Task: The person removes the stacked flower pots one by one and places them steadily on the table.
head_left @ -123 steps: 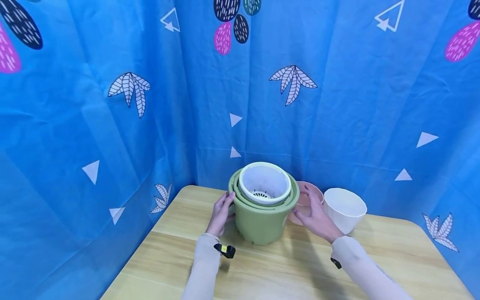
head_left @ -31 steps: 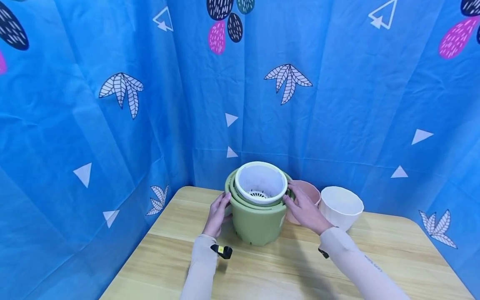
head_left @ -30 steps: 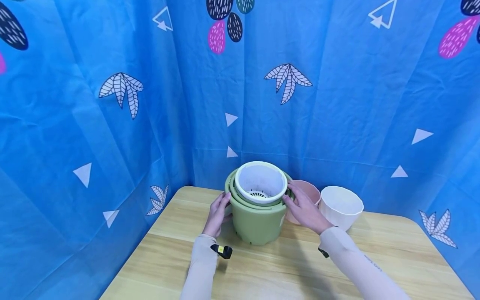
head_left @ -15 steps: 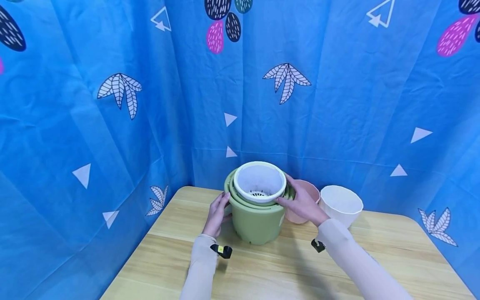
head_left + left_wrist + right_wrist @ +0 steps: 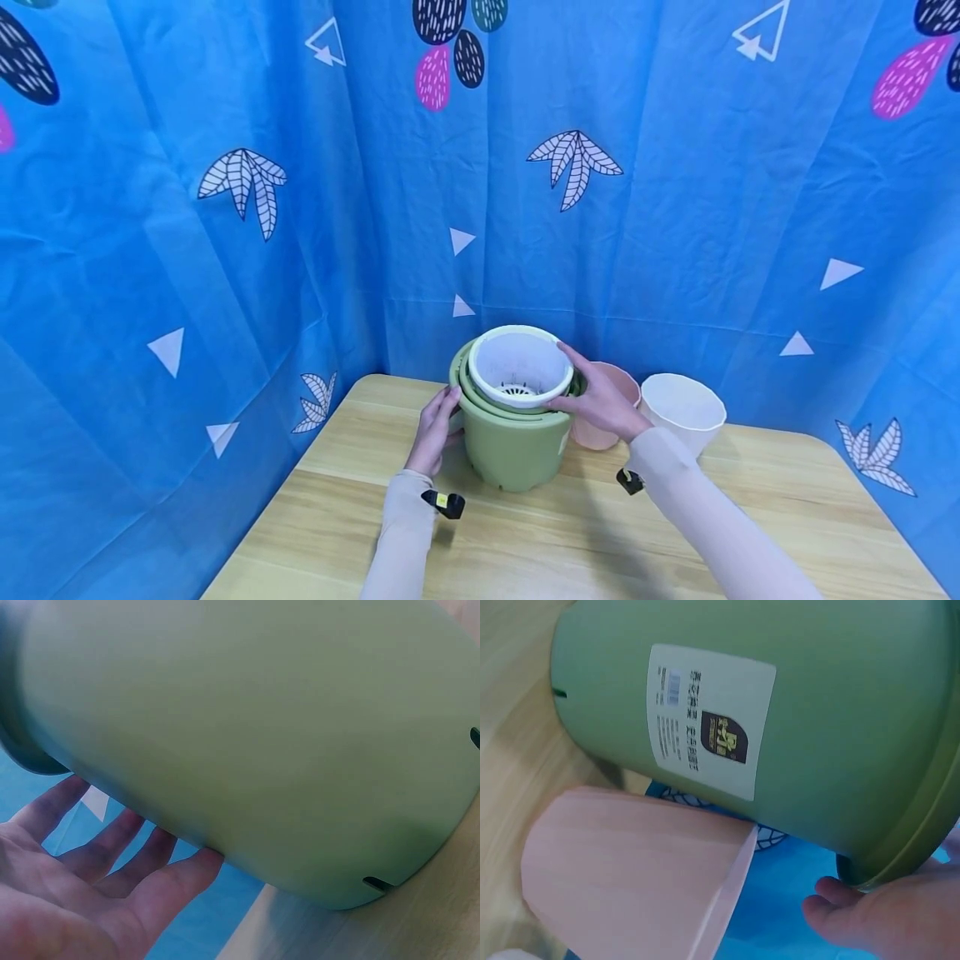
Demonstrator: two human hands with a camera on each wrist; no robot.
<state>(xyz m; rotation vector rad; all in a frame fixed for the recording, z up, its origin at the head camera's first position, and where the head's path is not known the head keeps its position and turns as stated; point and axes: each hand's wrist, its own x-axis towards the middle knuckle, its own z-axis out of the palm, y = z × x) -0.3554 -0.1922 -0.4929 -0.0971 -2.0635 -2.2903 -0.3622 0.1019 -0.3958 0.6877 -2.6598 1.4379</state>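
Observation:
In the head view, a green flowerpot [image 5: 513,454] stands upright with another green pot nested in it. Innermost is a flowerpot with a white inside [image 5: 517,367] and a slotted bottom. My left hand [image 5: 433,429] is at the outer pot's left side, a fingertip by the rim. The left wrist view shows its fingers [image 5: 184,870] spread, fingertips against the green wall. My right hand [image 5: 600,404] reaches over the stack's right side, thumb and forefinger spread along the white pot's rim. In the right wrist view, two fingertips [image 5: 825,911] show below the green rim.
A pink pot [image 5: 600,433] stands close to the right of the stack, partly behind my right hand. Beside it is a white pot [image 5: 684,408]. All stand on the wooden table [image 5: 360,475], before a blue patterned curtain [image 5: 675,208].
My right hand has moved left, from the outer green rim over to the innermost pot's rim. The left hand has kept its place on the outer pot, and the stack stands where it was.

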